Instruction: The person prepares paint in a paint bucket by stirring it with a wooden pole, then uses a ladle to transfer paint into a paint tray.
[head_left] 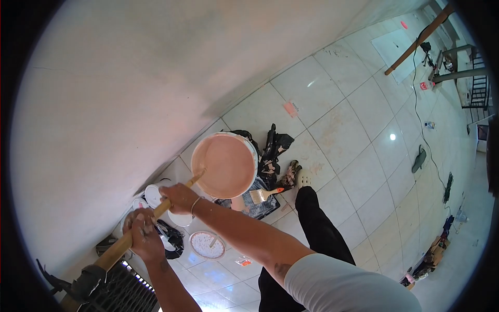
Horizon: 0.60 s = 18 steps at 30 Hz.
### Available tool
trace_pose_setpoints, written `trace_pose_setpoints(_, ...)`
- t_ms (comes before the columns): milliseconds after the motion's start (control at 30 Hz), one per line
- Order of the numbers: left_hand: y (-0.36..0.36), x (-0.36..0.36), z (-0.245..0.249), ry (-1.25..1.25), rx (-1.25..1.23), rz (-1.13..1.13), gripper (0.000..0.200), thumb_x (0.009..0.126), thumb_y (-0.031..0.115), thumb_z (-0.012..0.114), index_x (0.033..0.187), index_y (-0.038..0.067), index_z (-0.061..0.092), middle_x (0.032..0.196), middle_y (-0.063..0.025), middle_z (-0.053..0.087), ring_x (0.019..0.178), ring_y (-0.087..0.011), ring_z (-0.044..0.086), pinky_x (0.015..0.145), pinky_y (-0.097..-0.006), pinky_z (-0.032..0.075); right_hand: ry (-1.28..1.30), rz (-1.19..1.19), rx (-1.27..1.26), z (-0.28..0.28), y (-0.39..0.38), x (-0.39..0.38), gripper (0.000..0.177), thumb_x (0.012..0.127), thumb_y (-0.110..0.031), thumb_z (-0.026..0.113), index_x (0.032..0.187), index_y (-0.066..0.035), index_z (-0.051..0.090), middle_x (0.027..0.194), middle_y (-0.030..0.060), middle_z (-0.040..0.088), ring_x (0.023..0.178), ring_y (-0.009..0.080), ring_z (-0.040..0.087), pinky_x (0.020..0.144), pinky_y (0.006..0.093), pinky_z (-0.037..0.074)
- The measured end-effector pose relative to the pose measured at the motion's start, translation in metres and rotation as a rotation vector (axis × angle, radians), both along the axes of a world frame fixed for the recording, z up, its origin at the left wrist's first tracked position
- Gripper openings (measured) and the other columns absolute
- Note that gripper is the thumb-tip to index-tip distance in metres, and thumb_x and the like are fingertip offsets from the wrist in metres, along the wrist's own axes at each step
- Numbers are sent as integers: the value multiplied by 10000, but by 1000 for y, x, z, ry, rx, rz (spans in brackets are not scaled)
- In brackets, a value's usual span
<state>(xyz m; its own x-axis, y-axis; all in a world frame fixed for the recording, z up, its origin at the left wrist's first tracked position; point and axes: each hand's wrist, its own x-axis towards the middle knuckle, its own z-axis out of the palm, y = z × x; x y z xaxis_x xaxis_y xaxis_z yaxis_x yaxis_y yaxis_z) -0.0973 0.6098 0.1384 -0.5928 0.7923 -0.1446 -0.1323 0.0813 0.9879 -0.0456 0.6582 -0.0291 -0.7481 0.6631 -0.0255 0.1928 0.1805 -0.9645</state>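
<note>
A bucket (255,156) stands on the floor (379,166) beside the wall (119,104), a stick (118,249) in its paint (228,164); a brush (260,195) lies on a tray (267,209).

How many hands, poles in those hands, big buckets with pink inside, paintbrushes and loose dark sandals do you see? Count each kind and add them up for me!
Hands: 2, the left hand and the right hand
Held wooden pole: 1
Big pink-filled bucket: 1
Paintbrush: 1
Loose dark sandal: 1
Total: 6
</note>
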Motion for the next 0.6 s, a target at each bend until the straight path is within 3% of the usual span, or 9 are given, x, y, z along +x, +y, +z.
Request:
trace_pose_setpoints(67, -11, -4, 2, -5, -6, 48, 212, 823, 38, 491, 646, 85, 385, 584, -35, 375, 574, -142, 367, 673, -315, 384, -8, 35, -22, 6, -9, 1, 239, 735, -137, 668, 887, -66, 498, 737, 130, 635, 763, 342, 644, 696, 465, 480)
trace_pose_setpoints(133, -19, -11, 4, -33, -82, 37, 201, 836, 85, 474, 674, 102, 356, 589, -27, 341, 616, -161, 387, 763, -339, 387, -31, 98, -84, 10, -21, 3, 232, 730, -137, 670, 874, -71, 501, 744, 145, 632, 782, 353, 646, 699, 470, 490)
trace_pose_setpoints(267, -24, -4, 3, -61, -90, 41, 190, 832, 81, 478, 684, 103, 362, 587, -29, 349, 607, -165, 393, 758, -344, 390, -47, 104, -74, 4, -34, 17, 207, 734, -152, 658, 884, -80, 535, 763, 142, 636, 788, 353, 641, 702, 471, 491)
trace_pose_setpoints(367, -26, 5, -3, -117, -84, 23, 172, 825, 85, 486, 695, 98, 373, 584, -32, 354, 606, -170, 402, 755, -351, 395, -178, 225, -97, 14, -22, 40, 166, 742, -178, 638, 869, -93, 573, 815, 140, 654, 836, 335, 649, 735, 456, 507)
trace_pose_setpoints(600, 0, 51, -5, -149, -59, 1, 178, 796, 91, 513, 676, 97, 382, 582, -41, 383, 612, -177, 407, 770, -358, 394, -231, 216, 13, 16, 18, 93, 203, 740, -193, 668, 896, -107, 571, 760, 116, 645, 792, 325, 652, 739, 444, 502)
